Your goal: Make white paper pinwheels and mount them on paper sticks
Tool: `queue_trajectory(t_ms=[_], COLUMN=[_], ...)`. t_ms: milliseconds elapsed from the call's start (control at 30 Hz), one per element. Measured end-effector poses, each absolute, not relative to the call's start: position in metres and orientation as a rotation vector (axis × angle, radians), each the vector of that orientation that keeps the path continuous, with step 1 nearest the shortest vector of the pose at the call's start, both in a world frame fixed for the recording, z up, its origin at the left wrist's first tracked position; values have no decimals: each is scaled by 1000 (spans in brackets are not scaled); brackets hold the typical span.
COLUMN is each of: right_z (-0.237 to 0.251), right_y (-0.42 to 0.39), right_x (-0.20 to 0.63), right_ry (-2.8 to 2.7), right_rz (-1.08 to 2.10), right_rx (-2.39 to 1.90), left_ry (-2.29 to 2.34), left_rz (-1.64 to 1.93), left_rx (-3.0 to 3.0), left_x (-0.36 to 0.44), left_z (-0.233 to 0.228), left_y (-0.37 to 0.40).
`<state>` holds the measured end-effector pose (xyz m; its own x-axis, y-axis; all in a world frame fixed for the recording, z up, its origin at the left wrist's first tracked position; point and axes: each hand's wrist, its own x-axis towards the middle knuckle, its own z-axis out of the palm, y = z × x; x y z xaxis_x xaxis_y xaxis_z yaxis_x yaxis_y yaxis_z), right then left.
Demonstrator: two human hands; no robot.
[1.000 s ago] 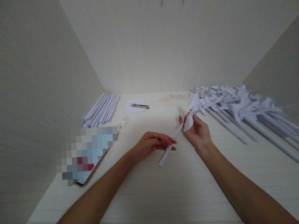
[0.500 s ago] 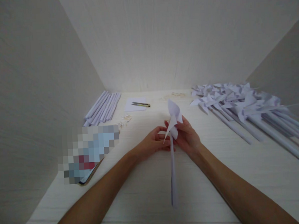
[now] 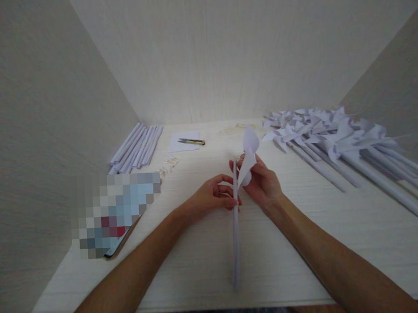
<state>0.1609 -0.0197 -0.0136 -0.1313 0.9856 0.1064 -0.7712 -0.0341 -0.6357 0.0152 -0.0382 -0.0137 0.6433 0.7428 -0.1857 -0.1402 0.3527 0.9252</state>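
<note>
Hands meet on a paper pinwheel (image 3: pixel 246 160) above the middle of the white table (image 3: pixel 304 245).
Head view: the left hand (image 3: pixel 211 198) pinches the rolled paper stick (image 3: pixel 236 239) near its top, fingers closed on it, and the stick runs down toward the table's near edge. The right hand (image 3: pixel 263 184) grips the folded white blades at the top, fingers closed around them. A pile of finished pinwheels (image 3: pixel 334 140) lies to the right, a bundle of rolled sticks (image 3: pixel 136 146) at far left, and thread snips (image 3: pixel 191 141) rest on a paper sheet behind.
</note>
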Motion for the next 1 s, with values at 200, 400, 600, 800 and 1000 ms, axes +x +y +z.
queue_trajectory(t_ms=[200, 400, 600, 800, 1000], right_z=[-13, -13, -14, -12, -13], right_y=[-19, -19, -18, -19, -19], right_x=[162, 163, 164, 164, 164], right_ry=[-699, -684, -706, -678, -673], right_rz=[1601, 1612, 1602, 1593, 1593], right_rx=[-431, -423, -436, -472, -519], left_ry=[585, 546, 495, 511, 503], left_rz=[614, 599, 586, 590, 604], left_rx=[1050, 1032, 1008, 1017, 1005], left_x=[13, 11, 10, 11, 12], left_z=[-17, -15, -13, -11, -13], left_y=[-37, -38, -40, -40, -40])
